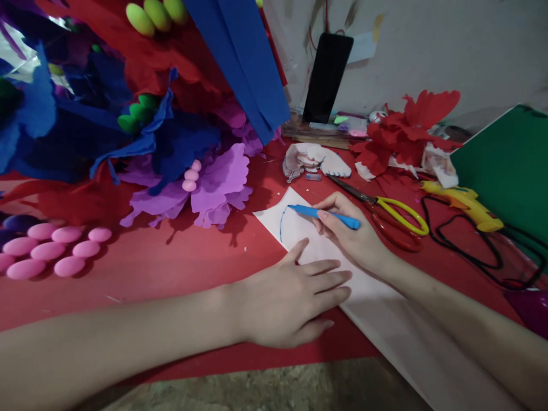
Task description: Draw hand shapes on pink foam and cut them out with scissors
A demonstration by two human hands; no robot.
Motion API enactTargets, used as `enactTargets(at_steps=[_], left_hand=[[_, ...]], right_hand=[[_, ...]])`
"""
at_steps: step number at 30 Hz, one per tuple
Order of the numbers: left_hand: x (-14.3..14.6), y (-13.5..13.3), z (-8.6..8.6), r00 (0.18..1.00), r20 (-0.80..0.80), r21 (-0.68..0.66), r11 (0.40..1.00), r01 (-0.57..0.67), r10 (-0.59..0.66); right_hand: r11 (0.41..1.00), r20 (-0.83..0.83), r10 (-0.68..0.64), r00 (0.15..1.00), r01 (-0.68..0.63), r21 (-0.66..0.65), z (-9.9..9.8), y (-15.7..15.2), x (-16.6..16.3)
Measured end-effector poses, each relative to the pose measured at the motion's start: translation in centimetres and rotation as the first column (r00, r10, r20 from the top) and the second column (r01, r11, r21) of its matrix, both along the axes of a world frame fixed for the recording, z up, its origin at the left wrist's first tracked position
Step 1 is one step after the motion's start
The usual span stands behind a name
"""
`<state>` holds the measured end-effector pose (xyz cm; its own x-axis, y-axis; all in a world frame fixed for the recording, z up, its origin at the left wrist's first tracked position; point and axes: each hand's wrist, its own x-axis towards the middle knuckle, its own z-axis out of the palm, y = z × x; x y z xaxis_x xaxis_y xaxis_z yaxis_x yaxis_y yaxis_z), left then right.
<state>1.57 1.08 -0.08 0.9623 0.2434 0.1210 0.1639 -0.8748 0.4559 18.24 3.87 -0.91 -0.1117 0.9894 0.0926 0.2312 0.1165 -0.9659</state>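
My right hand (349,231) is closed round a blue marker (324,216), its tip on a white sheet (385,319) that lies on the red table (171,262). A curved blue line (281,224) is drawn near the sheet's far corner. My left hand (291,297) lies flat with fingers spread, pressing the sheet's left edge down.
Yellow-handled scissors (385,214) lie just right of the marker. A yellow glue gun (464,204) with black cord sits further right, by a green sheet (509,165). Purple, blue and red paper flowers (205,182) crowd the left; pink ovals (47,251) lie far left. A phone (327,77) leans on the wall.
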Motion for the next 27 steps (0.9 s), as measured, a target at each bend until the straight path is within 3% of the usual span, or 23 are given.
enactTargets(at_steps=[7, 13, 24, 27], left_hand=[[0.01, 0.06, -0.07, 1.0, -0.006, -0.004, 1.0, 0.009, -0.009], [-0.01, -0.01, -0.08, 1.0, 0.005, 0.016, 1.0, 0.002, -0.002], [0.05, -0.04, -0.1, 0.999, -0.026, 0.066, 0.998, 0.023, -0.021], [-0.03, -0.14, -0.07, 0.994, -0.037, 0.151, 0.984, -0.092, 0.098]], right_hand=[[0.997, -0.024, 0.08, 0.996, -0.08, -0.009, -0.16, -0.01, 0.05], [0.999, 0.016, -0.041, 0.999, 0.042, -0.012, -0.14, 0.16, -0.06], [0.997, -0.125, -0.083, 0.989, 0.083, -0.005, -0.18, 0.32, -0.21], [0.994, -0.144, -0.104, 0.984, 0.106, 0.009, 0.02, 0.47, 0.0]])
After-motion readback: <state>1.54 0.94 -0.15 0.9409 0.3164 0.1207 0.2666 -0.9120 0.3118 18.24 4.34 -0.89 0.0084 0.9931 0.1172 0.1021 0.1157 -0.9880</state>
